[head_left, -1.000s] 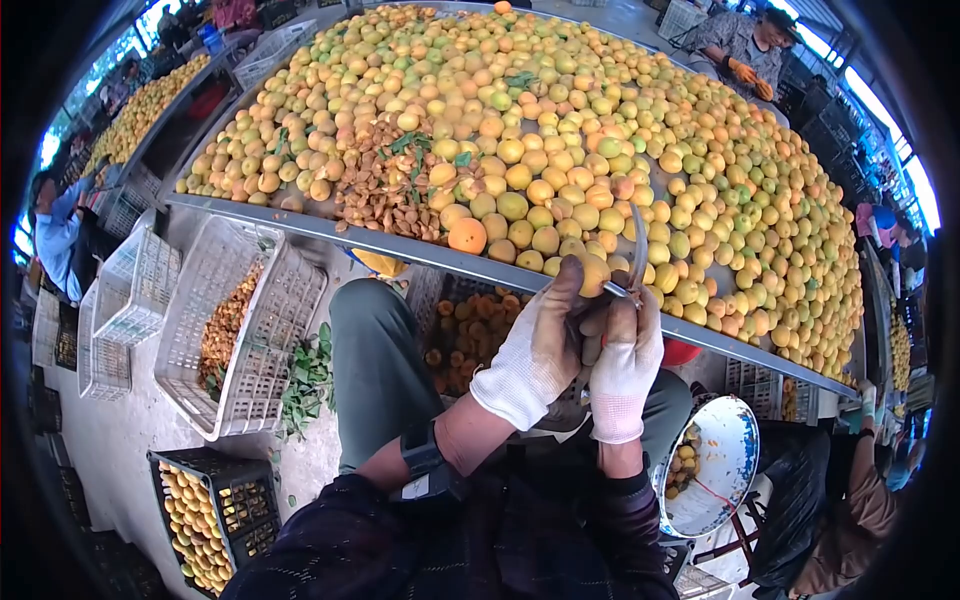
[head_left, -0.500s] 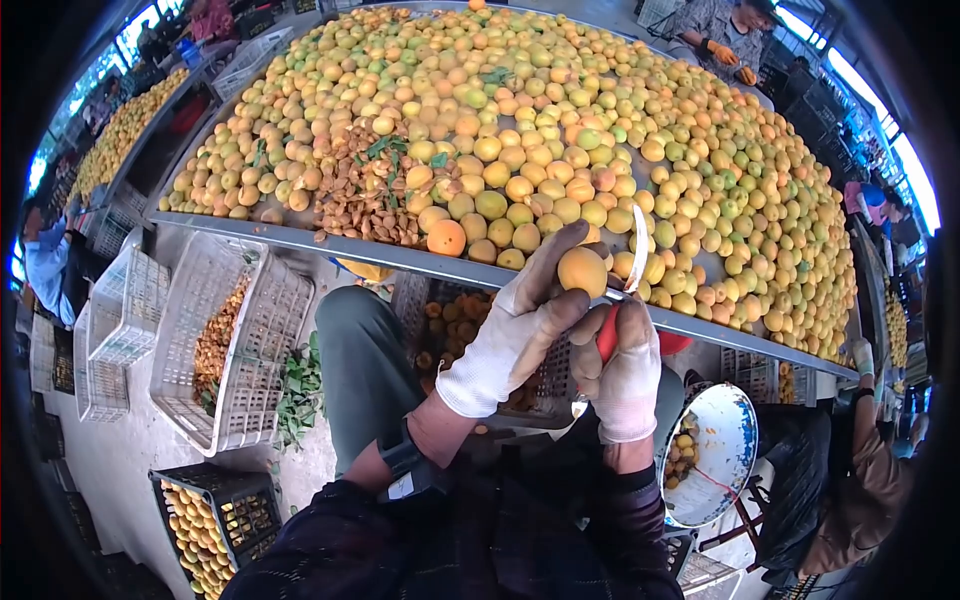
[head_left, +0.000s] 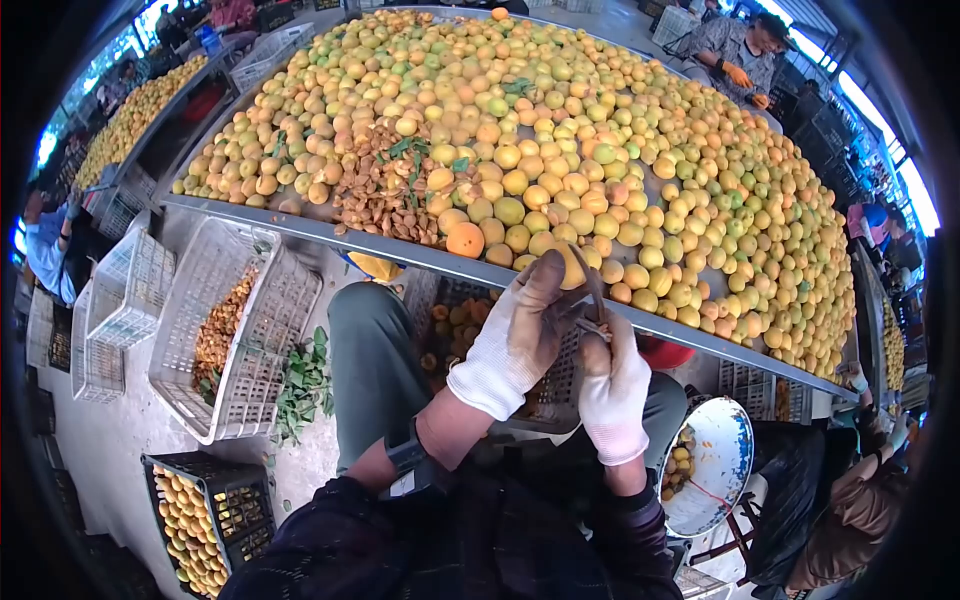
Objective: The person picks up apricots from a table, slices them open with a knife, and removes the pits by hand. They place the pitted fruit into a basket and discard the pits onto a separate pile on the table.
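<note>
My left hand (head_left: 520,335), in a white glove stained dark at the fingers, is closed around an orange-yellow apricot (head_left: 571,268) just over the table's near rim. My right hand (head_left: 613,388), gloved alike, grips a knife (head_left: 594,290) whose blade stands upright against the fruit's right side; its handle is hidden in the fingers. Fingertips of both hands nearly meet below the fruit. Beyond them, a wide metal-edged table (head_left: 330,240) bears a great spread of apricots (head_left: 600,150). Brown pits (head_left: 385,195) lie heaped at its near left.
Left on the floor are a pale crate (head_left: 235,405) with brown pits, leaves (head_left: 303,385) and a black crate (head_left: 243,515) of apricots. A white basin (head_left: 740,465) with fruit pieces stands at my right. A co-worker (head_left: 745,50) in orange gloves sits across the table.
The knife blade has moved from clear of the apricot, pointing up, to against its side. My left hand has turned with the fruit, and the view has shifted slightly.
</note>
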The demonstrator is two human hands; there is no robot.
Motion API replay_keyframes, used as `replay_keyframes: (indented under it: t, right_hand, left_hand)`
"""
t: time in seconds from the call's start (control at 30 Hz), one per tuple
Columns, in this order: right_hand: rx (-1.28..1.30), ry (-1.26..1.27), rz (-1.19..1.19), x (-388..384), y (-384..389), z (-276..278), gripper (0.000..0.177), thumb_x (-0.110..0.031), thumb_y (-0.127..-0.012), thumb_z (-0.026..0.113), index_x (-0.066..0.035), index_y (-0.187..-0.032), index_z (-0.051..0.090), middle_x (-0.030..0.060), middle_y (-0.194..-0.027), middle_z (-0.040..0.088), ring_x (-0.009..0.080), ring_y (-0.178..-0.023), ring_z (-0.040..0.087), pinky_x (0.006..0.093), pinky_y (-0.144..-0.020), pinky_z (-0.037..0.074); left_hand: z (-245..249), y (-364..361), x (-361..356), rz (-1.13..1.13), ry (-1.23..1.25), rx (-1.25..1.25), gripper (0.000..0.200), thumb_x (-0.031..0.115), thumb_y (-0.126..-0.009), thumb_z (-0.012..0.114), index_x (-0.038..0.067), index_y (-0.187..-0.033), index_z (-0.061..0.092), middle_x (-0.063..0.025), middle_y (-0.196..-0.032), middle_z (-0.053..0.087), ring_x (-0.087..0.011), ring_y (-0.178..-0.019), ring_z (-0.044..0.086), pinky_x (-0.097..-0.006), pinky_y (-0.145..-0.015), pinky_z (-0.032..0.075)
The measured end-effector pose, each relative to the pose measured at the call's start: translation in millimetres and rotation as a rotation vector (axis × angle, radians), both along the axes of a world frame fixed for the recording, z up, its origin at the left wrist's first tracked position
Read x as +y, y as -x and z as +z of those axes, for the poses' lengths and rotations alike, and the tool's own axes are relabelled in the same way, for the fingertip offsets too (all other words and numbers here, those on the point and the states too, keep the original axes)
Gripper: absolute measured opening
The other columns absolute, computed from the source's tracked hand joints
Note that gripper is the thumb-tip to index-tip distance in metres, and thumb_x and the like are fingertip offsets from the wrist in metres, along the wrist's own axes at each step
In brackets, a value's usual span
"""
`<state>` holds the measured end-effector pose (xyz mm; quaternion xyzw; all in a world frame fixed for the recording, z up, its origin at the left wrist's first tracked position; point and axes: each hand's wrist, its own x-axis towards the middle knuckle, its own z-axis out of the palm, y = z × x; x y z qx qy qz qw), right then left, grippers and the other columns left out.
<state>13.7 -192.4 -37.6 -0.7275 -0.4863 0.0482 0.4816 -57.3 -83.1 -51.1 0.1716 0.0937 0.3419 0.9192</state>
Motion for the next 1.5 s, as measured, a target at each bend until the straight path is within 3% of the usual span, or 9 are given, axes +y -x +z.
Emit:
replay_keyframes:
  t: [0.73, 0.9, 0.97, 1.03, 1.1, 1.17, 1.37, 1.43, 1.5]
  right_hand:
    - [-0.005, 0.182, 0.037, -4.6, -9.1, 13.6, 0.024, -0.013, -0.089, 0.058, -0.006, -0.111, 0.054, 0.0217, -0.084, 0.062, 0.041, -0.076, 0.062, 0.0404, -0.061, 0.05]
    - [0.392, 0.156, 0.176, -14.0, -17.5, 5.5, 0.033, -0.021, -0.093, 0.051, -0.001, -0.119, 0.051, 0.0053, -0.069, 0.056, 0.012, -0.052, 0.052, 0.0241, -0.049, 0.042]
    - [0.616, 0.013, 0.148, -9.5, -8.0, -3.9, 0.032, -0.03, -0.097, 0.046, -0.003, -0.114, 0.049, 0.0007, -0.064, 0.053, 0.0039, -0.04, 0.039, 0.0185, -0.035, 0.03]
    - [0.738, 0.043, 0.118, -9.1, -3.0, -8.7, 0.039, -0.025, -0.096, 0.05, -0.001, -0.126, 0.048, -0.0008, -0.07, 0.053, 0.0037, -0.057, 0.044, 0.0188, -0.049, 0.034]
    - [0.712, 0.026, 0.104, -9.5, 1.7, -6.9, 0.04, -0.024, -0.096, 0.05, 0.001, -0.127, 0.047, -0.0013, -0.07, 0.052, 0.0041, -0.058, 0.045, 0.0194, -0.05, 0.036]
    - [0.654, 0.011, 0.125, -13.3, -0.4, -2.9, 0.04, -0.024, -0.096, 0.051, 0.003, -0.126, 0.048, -0.0011, -0.07, 0.052, 0.0044, -0.059, 0.046, 0.02, -0.052, 0.038]
    - [0.553, 0.29, 0.252, -30.2, -39.3, 7.8, 0.029, -0.023, -0.093, 0.052, 0.0, -0.11, 0.055, -0.0004, -0.065, 0.054, 0.0065, -0.058, 0.05, 0.0216, -0.054, 0.04]
    - [0.667, 0.264, 0.256, -30.2, -32.9, 11.2, 0.028, -0.025, -0.093, 0.053, -0.002, -0.109, 0.055, -0.0009, -0.064, 0.053, 0.005, -0.052, 0.046, 0.0198, -0.048, 0.036]
    - [0.795, 0.12, 0.222, -28.9, -23.4, 5.3, 0.03, -0.028, -0.094, 0.054, -0.003, -0.11, 0.054, -0.0013, -0.064, 0.052, 0.0032, -0.047, 0.042, 0.0182, -0.043, 0.031]
  left_hand:
    - [-9.4, -7.7, -10.7, -0.033, -0.003, 0.01, 0.038, 0.036, -0.081, 0.071, 0.007, -0.1, 0.058, -0.0038, -0.093, 0.061, -0.0146, -0.088, 0.058, -0.0275, -0.081, 0.047]
    - [-1.3, 4.3, -4.2, 0.107, -0.653, 0.402, 0.042, 0.017, -0.082, 0.074, 0.001, -0.114, 0.053, -0.0039, -0.102, 0.061, -0.0125, -0.095, 0.058, -0.025, -0.085, 0.047]
    - [-1.2, 5.5, -12.8, 0.102, -0.594, 0.318, 0.051, 0.024, -0.083, 0.073, 0.0, -0.121, 0.051, -0.0057, -0.108, 0.06, -0.0143, -0.099, 0.058, -0.0259, -0.087, 0.047]
    - [4.0, 9.7, -21.0, -0.166, -0.202, 0.028, 0.059, 0.036, -0.085, 0.069, -0.001, -0.127, 0.048, -0.0071, -0.112, 0.059, -0.0152, -0.102, 0.057, -0.0269, -0.089, 0.047]
    - [3.2, 10.2, -22.7, -0.141, -0.314, 0.095, 0.068, 0.047, -0.086, 0.063, -0.001, -0.131, 0.045, -0.0078, -0.116, 0.058, -0.0158, -0.105, 0.056, -0.0282, -0.092, 0.046]
    - [0.2, 8.7, -20.4, -0.166, -0.292, 0.043, 0.055, 0.043, -0.091, 0.058, 0.003, -0.127, 0.048, -0.003, -0.103, 0.06, -0.0119, -0.088, 0.059, -0.0218, -0.069, 0.048]
    - [21.7, 20.9, 9.6, -0.246, -1.056, 0.413, 0.037, 0.022, -0.089, 0.065, -0.002, -0.115, 0.056, -0.0046, -0.101, 0.062, -0.0106, -0.097, 0.054, -0.0252, -0.087, 0.042]
    - [13.0, 17.6, -3.1, -0.245, -0.979, 0.362, 0.037, 0.021, -0.089, 0.063, -0.002, -0.117, 0.054, -0.0036, -0.104, 0.061, -0.0107, -0.099, 0.054, -0.025, -0.089, 0.042]
    - [-4.3, 7.9, -29.1, -0.109, -0.37, 0.133, 0.043, 0.025, -0.092, 0.061, 0.0, -0.125, 0.048, -0.0051, -0.109, 0.06, -0.01, -0.093, 0.058, -0.024, -0.081, 0.045]
